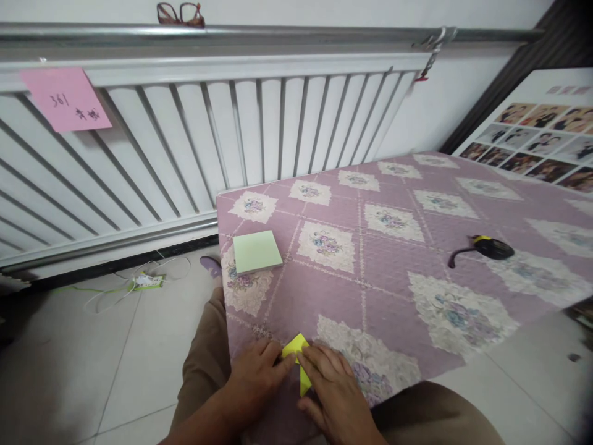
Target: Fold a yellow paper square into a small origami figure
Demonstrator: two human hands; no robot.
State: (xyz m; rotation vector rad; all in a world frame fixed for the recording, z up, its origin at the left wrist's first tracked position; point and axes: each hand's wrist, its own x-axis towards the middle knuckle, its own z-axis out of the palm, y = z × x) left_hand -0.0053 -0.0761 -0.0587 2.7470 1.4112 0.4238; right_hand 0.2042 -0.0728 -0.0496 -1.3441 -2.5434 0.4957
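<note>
A small folded sheet of yellow paper (299,342) lies on the patterned tablecloth at the near edge, with a pointed corner up and a narrow flap hanging toward me. My left hand (256,378) is closed at its left side, thumb and forefinger on the paper. From the right, my right hand (334,388) lays its outstretched fingers over the sheet, the thumb held apart below. Both hands cover part of the paper, so its full outline is hidden. Farther left on the cloth sits a pad of pale green sticky notes (257,251).
The mauve floral tablecloth (331,292) covers the table. A black and yellow object (493,248) lies on the right, with a photo board (537,133) behind. Beyond stands a white radiator (259,123), its rail carrying glasses (180,15). A power strip (147,281) is on the floor.
</note>
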